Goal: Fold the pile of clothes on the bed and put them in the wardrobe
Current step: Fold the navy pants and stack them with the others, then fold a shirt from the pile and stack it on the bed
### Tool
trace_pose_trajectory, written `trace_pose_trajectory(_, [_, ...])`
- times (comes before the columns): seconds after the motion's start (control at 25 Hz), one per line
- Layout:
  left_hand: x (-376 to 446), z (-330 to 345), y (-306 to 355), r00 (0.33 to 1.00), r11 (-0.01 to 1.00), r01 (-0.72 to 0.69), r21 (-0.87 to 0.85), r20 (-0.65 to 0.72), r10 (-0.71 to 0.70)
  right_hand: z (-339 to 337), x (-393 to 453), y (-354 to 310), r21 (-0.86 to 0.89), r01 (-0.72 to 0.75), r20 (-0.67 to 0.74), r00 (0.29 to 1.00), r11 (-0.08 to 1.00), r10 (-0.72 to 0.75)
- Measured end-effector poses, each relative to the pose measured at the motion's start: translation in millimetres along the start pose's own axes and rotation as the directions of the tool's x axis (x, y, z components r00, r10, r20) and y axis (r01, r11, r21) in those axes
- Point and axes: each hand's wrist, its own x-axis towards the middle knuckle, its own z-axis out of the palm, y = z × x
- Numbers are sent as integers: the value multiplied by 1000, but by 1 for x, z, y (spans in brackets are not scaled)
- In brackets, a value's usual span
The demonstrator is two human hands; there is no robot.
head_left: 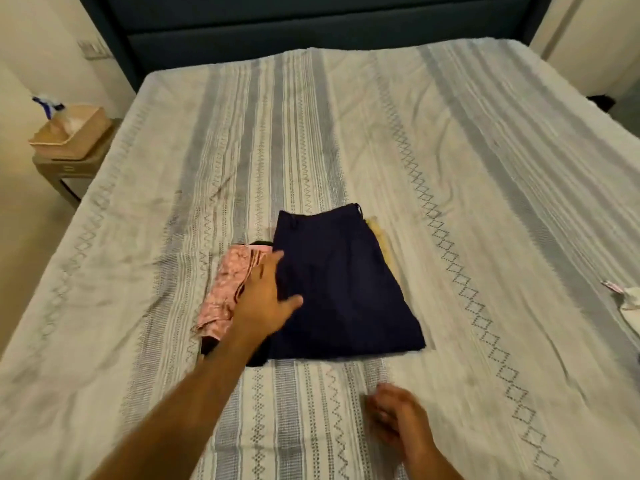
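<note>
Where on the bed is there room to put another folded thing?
Bare bedspread lies between the navy garment and the headboard, and along the right side up to the white scrap. It's crowded at the middle: pink garment, navy garment and left hand together. The right hand takes the near edge.

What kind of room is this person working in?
Most likely a home bedroom. A wide bed with a patterned cover fills the view, a dark padded headboard stands behind it, and a small bedside table sits at its left. Folded clothes, such as a navy garment, lie on the bed.
</note>
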Motion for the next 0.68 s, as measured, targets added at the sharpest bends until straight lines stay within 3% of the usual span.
trace_pose_trajectory(0.08, [-50,52,-42,996,994,-41,98,82,33,-11,8,24,54,-83,-89,992,995,87])
trace_pose_trajectory(0.24, [-110,90,-56,998,989,-58,137,35,54,-37,5,55,49,-105,-106,988,993,110])
trace_pose_trajectory(0.48, [-178,109,-22,991,997,10,71,132,-19,-61,-29,74,-114,-129,-76,990,985,121])
trace_pose_trajectory(0.68, [-245,152,31,950,999,21,39,310,-32,-151,-110,80,-388,-38,-118,993,921,-8])
